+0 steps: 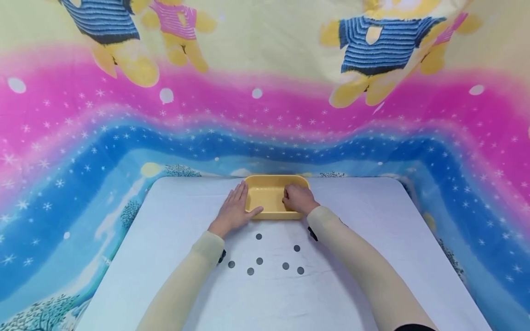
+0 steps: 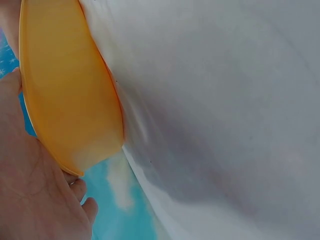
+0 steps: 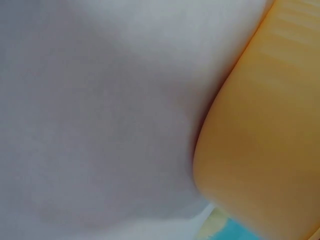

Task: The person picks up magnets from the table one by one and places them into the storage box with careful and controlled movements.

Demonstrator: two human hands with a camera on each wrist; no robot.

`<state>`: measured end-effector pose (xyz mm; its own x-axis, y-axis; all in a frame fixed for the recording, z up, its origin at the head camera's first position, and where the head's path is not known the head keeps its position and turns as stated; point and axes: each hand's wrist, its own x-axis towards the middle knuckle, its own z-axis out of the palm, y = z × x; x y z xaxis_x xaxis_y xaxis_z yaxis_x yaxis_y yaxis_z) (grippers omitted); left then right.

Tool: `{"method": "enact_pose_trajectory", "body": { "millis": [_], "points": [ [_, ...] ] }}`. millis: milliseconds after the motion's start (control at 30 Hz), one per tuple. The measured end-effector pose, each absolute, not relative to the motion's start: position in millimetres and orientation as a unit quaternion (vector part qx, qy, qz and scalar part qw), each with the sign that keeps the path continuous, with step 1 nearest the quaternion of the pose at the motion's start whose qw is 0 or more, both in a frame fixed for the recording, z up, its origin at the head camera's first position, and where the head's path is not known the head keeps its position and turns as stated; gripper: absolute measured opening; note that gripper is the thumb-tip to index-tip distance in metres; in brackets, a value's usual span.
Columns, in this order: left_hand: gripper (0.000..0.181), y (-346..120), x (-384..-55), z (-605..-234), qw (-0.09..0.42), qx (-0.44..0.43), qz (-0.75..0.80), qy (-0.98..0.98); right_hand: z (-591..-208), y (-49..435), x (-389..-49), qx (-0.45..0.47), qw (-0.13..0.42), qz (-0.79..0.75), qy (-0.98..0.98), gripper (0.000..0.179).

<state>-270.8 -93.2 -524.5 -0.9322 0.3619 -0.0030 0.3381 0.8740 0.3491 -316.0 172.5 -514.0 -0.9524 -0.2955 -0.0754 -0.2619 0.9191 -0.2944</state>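
Observation:
A yellow rectangular plastic bin [image 1: 265, 215] stands at the far edge of the table. My left hand [image 1: 235, 209] rests on its left end, fingers straight along the rim and thumb over the front rim. In the left wrist view that hand [image 2: 35, 195] lies against the rim of the bin [image 2: 75, 100]. Inside the right part of the bin is my right hand [image 1: 299, 198], fingers curled; nothing shows between them, and their inner side is hidden. Only the bin's outer wall [image 3: 260, 135] and the cloth appear in the right wrist view.
Several small dark grey discs lie scattered on the white-covered table [image 1: 174, 257] before the bin, among them a near disc [image 1: 258, 236] and a right disc [image 1: 296, 248]. A colourful patterned curtain [image 1: 265, 115] hangs behind the table and along both sides.

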Motion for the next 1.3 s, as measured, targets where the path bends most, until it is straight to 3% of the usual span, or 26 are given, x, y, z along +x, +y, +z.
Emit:
{"method": "enact_pose_trajectory", "body": {
  "millis": [633, 1300],
  "points": [
    [0.110, -92, -269, -523, 0.026, 0.182, 0.175, 0.967, -505, 182, -306, -0.166, -0.021, -0.208, 0.964, 0.011],
    [0.112, -94, -268, -525, 0.025, 0.184, 0.173, 0.967, -493, 203, -236, -0.224, -0.089, -0.263, 0.934, 0.019]
  ]
}}
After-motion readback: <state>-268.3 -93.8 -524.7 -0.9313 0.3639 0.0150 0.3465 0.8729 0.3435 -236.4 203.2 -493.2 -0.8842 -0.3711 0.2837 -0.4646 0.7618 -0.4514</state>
